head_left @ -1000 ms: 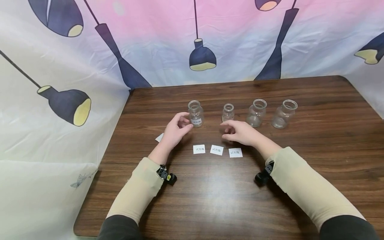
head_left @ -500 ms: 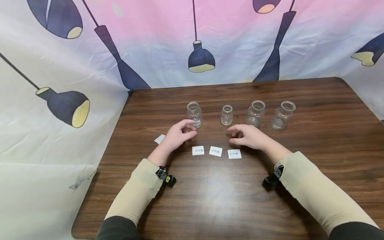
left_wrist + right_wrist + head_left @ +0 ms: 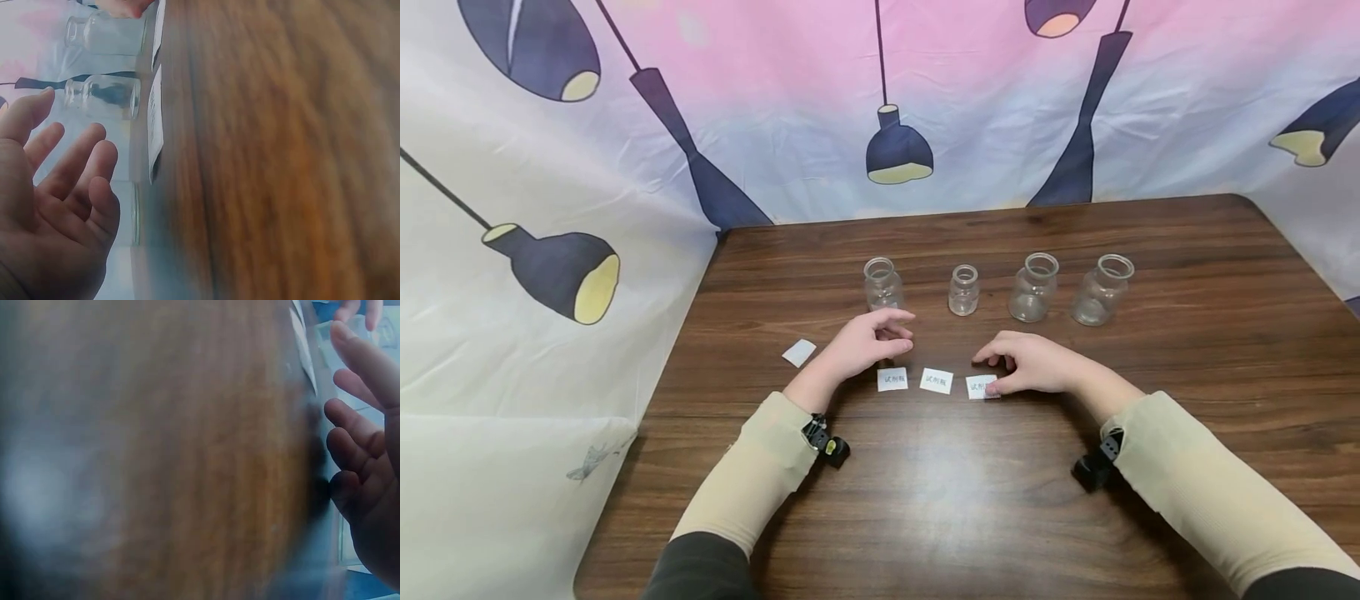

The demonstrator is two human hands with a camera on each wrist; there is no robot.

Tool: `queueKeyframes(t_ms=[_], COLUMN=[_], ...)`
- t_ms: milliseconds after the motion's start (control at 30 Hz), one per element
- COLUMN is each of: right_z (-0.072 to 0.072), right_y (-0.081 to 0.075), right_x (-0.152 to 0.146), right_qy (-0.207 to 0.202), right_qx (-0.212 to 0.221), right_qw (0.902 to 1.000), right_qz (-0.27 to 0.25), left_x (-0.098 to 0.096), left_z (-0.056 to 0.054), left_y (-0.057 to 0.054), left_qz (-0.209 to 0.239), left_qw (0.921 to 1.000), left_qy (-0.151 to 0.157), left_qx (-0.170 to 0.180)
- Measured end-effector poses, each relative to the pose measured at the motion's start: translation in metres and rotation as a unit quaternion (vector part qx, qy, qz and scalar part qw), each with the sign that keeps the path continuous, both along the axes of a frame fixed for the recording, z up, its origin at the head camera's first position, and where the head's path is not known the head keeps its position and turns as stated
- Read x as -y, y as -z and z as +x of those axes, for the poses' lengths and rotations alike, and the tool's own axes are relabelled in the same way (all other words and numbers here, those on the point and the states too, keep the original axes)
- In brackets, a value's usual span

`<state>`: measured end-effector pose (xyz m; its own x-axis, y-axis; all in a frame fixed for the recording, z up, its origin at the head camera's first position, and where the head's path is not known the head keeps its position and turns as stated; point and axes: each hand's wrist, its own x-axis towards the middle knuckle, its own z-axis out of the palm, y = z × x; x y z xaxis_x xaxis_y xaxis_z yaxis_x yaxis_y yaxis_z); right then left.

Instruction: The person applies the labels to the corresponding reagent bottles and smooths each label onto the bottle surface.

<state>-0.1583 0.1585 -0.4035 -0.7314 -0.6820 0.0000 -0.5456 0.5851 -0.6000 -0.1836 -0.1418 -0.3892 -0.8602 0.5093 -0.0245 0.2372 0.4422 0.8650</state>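
Observation:
My left hand hovers with loosely bent fingers in front of the leftmost glass jar, whose lower part it hides. In the left wrist view, nothing lies between the fingers of that hand. My right hand reaches over the rightmost paper label, and its thumb tip overlaps the label's right side. Two more white labels with printed characters, a middle label and a left label, lie in a row beside it. In the right wrist view, the right hand has its thumb and fingers apart.
Behind the labels stand a small glass jar and two larger ones, a middle-right jar and a far-right jar. A blank white paper piece lies left of the left hand on the brown wooden table. A printed curtain hangs behind.
My left hand has drawn back from the leftmost jar, towards me and to the right. My right hand has come down and back from near the small jar to the rightmost label.

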Motion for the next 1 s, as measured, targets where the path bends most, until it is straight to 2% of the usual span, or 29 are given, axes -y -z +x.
queueKeyframes(t_ms=[233,433,567,833,1000], right_z=[0.004,0.004,0.003,0.003,0.002], right_y=[0.005,0.006,0.006,0.007,0.009], right_x=[0.001,0.001,0.000,0.001,0.001], right_qy=[-0.015,0.002,0.014,0.022,0.027], right_qx=[-0.026,-0.058,-0.062,-0.073,-0.094], right_qw=[0.9995,0.9982,0.9979,0.9970,0.9952], right_qz=[0.013,0.014,0.016,0.014,0.010], left_x=[-0.003,-0.005,-0.006,-0.010,-0.016], left_z=[-0.002,-0.003,-0.003,-0.003,-0.001], left_y=[0.002,0.003,0.003,0.004,0.000], left_qz=[-0.002,-0.006,-0.001,0.000,-0.007], left_qw=[1.0000,0.9999,0.9999,0.9996,0.9995], left_qy=[0.003,0.008,0.014,0.022,0.022], left_qx=[-0.005,-0.004,-0.002,-0.020,-0.020])
